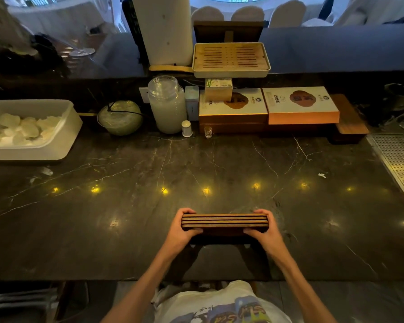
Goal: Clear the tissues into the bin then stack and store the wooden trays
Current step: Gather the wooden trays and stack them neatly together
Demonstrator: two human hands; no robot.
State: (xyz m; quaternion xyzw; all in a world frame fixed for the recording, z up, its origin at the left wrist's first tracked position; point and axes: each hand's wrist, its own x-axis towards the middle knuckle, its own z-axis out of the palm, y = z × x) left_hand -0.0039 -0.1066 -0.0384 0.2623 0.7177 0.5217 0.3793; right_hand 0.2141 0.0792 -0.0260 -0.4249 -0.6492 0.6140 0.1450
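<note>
Four stacked wooden trays near front edge of marble worktop, clasped at short ends by left hand and right hand. Stiff, light, likely slide-prone; grip both ends.

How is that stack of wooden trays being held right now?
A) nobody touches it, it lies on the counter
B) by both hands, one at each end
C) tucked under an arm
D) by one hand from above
B: the left hand and right hand each grip one end of the trays.
</note>
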